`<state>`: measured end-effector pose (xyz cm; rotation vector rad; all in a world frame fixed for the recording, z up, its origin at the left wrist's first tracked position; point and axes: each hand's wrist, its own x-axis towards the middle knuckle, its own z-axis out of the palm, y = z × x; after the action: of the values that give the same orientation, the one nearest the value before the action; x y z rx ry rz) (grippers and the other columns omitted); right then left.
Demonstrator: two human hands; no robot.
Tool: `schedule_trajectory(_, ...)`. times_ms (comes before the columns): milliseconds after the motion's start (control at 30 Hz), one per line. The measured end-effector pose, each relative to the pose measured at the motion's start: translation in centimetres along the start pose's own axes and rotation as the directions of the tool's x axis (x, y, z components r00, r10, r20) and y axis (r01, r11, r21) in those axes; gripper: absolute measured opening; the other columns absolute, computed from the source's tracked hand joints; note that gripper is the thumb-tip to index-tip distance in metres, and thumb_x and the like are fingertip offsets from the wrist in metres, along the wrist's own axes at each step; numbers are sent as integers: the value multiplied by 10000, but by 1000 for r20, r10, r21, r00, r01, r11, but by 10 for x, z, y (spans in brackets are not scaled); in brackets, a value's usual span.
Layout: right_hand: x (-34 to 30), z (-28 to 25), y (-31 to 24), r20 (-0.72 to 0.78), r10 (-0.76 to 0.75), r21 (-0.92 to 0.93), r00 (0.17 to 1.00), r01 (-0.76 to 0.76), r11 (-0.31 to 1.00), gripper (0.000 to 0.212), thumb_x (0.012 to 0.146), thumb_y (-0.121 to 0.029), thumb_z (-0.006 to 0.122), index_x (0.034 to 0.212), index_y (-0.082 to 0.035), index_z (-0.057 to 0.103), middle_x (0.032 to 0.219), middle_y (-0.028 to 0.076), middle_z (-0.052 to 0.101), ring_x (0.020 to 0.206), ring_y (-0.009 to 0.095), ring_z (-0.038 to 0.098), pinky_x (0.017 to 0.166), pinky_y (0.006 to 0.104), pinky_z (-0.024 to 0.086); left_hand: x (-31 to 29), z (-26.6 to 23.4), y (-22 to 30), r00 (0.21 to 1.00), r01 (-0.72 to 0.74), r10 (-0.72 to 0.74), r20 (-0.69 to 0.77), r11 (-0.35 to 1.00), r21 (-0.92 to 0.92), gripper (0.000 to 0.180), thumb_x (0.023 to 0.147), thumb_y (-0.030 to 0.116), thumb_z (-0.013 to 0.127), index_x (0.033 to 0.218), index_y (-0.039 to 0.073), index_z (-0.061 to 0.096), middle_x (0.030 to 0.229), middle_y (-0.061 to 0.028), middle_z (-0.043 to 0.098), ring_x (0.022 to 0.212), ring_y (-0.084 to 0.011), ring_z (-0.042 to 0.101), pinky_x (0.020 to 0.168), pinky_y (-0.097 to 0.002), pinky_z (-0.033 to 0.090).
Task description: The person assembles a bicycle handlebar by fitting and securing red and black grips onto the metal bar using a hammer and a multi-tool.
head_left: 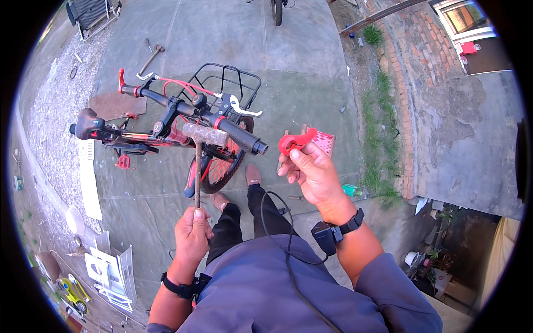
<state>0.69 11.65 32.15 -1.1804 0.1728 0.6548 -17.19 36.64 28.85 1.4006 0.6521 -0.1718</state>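
My left hand (192, 236) is closed round the lower handle of a hammer (198, 172), which stands upright with its rusty head on top. Between the thumb and fingers of my right hand (315, 176) is a red bar end (295, 141), a curved piece with a round clamp hole. In front of me stands a black and red bicycle (166, 136). Its handlebar grip (241, 136) points toward my right hand, a short gap from the red piece. Another red bar end (121, 81) sits on the handlebar's far left end. The hammer head overlaps the bicycle in view, so contact cannot be told.
A second hammer (151, 60) lies on the ground beyond the bicycle. A pink patterned item (324, 143) lies behind my right hand. A green bottle (351, 190) is near the grass strip (382, 122). A black cable (288, 252) hangs across my front. White panels (114, 272) stand at left.
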Motion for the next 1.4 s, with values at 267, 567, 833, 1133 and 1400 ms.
schedule_trajectory(267,2,-1,3,-46,6,-60,999,-9,998,285,982,-181,642,1224,-36,599,1013,73,681,801,144,681,629,234,499,0,-3,-1,1000,-3,3,-3,999,47,357,1082,333,449,927,25,544,599,7,472,521,-73,474,525,-253,443)
schedule_trajectory(567,2,6,-1,-74,-51,-87,996,45,995,245,935,-226,692,1069,-25,652,929,58,681,749,155,698,562,231,472,-1,-13,-2,999,4,-1,-40,997,78,366,1076,347,458,943,20,556,615,7,487,540,-81,487,540,-259,450)
schedule_trajectory(833,7,16,-16,-55,-123,-133,991,115,984,231,926,-165,676,1104,-22,647,941,58,671,729,159,693,556,231,480,-15,-57,-42,961,108,-90,-262,993,55,300,1072,281,476,940,35,584,595,15,483,521,-70,489,503,-252,429)
schedule_trajectory(1133,12,19,-17,-50,-133,-178,990,122,976,335,914,-82,677,1222,16,586,955,79,648,732,174,680,566,252,508,-44,-92,-106,862,282,-343,-372,936,-210,262,1062,250,456,975,27,563,616,4,440,498,-109,470,491,-291,477)
schedule_trajectory(1400,11,26,-16,-44,-126,-176,991,117,978,443,909,-60,692,1316,6,531,972,60,644,739,165,668,581,251,505,-49,-99,-134,741,430,-601,-301,768,-476,179,1035,185,487,1024,19,554,682,-4,464,557,-140,510,550,-337,514)
